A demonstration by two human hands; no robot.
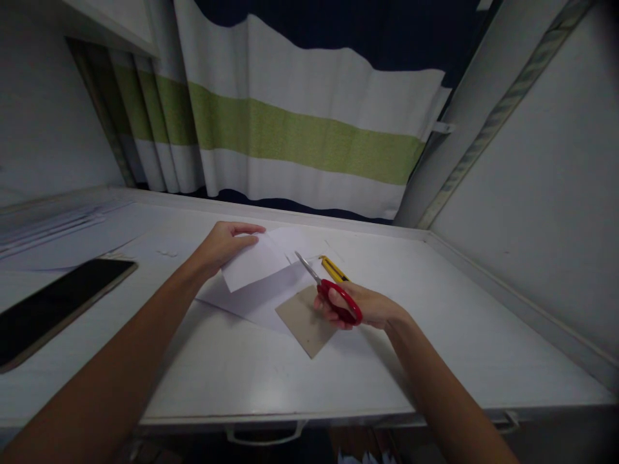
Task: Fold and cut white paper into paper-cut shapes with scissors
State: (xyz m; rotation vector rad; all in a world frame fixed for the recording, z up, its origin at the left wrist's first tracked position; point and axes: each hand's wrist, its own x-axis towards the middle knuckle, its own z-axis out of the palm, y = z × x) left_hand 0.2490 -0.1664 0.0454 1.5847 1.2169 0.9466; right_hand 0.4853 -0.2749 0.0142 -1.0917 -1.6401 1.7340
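My left hand (226, 247) pinches a sheet of white paper (256, 259) at its upper left side, holding it raised and tilted above the desk. In my right hand (355, 306) are red-handled scissors (342, 303), fingers through the handles. Their blades point up and left, close to the paper's right edge; whether they touch it I cannot tell. Another white sheet (251, 303) lies flat beneath the held one. A square of grey-brown cardboard (304, 322) rests on the desk under my right hand, which partly covers it. Just beyond the scissors lies a yellow utility knife (333, 269).
A dark phone (62, 306) lies on the left of the white desk (232, 380), with stacked paper sheets (62, 238) behind it. A striped curtain (309, 142) hangs at the back. Walls close in both sides. A drawer handle (265, 441) shows below the front edge.
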